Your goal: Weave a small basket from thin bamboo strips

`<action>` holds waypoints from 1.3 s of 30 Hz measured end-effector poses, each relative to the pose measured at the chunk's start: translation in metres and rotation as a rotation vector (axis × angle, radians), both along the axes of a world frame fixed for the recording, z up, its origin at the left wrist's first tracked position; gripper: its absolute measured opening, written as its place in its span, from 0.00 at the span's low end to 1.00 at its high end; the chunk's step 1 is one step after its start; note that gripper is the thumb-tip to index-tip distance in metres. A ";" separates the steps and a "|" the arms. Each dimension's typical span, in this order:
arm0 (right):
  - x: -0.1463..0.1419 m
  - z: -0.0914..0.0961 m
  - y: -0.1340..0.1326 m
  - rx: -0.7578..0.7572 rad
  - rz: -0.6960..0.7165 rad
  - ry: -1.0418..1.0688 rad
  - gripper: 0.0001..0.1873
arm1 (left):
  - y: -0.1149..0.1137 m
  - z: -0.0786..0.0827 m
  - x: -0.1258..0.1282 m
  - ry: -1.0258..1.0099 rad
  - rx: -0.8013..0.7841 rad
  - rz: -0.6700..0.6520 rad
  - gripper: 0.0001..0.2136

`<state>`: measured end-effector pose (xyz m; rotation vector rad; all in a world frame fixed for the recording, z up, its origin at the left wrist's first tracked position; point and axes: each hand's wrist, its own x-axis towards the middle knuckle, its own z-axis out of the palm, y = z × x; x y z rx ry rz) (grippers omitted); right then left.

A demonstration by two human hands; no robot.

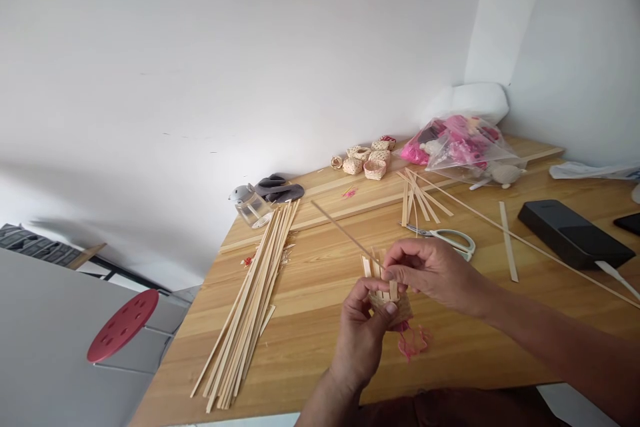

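Near the table's front edge, my left hand (364,320) grips a small woven basket (404,307) of pale strips, thumb across its near side. Upright strip ends (367,267) stick up from the basket's top, and pink thread (413,343) hangs below it. My right hand (425,273) is pinched at the basket's top on a long thin strip (340,227) that slants up to the left. The fingers hide where the strip meets the weave. Scissors (453,240) with pale handles lie just beyond my right hand.
A bundle of long wooden strips (250,307) lies on the table's left. Several small finished baskets (374,169) sit at the back beside a plastic bag (465,147) of pink things. A black box (575,230) with a white cable stands right. A clear jar (253,207) stands back left.
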<state>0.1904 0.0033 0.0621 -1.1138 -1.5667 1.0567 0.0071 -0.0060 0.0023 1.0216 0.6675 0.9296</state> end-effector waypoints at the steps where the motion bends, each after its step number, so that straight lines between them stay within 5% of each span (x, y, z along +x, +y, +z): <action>1: 0.000 0.000 -0.001 0.027 -0.006 -0.027 0.14 | 0.000 -0.001 0.000 0.015 -0.004 0.016 0.14; 10: -0.001 -0.012 -0.019 0.066 -0.047 -0.046 0.18 | 0.000 0.003 -0.001 0.032 0.047 0.107 0.21; 18: -0.013 -0.033 -0.030 0.506 -0.288 -0.287 0.17 | 0.001 0.006 -0.001 0.019 0.113 0.115 0.22; 39: -0.010 -0.042 -0.033 0.477 -0.216 -0.375 0.19 | 0.001 0.015 0.000 0.114 0.152 0.163 0.20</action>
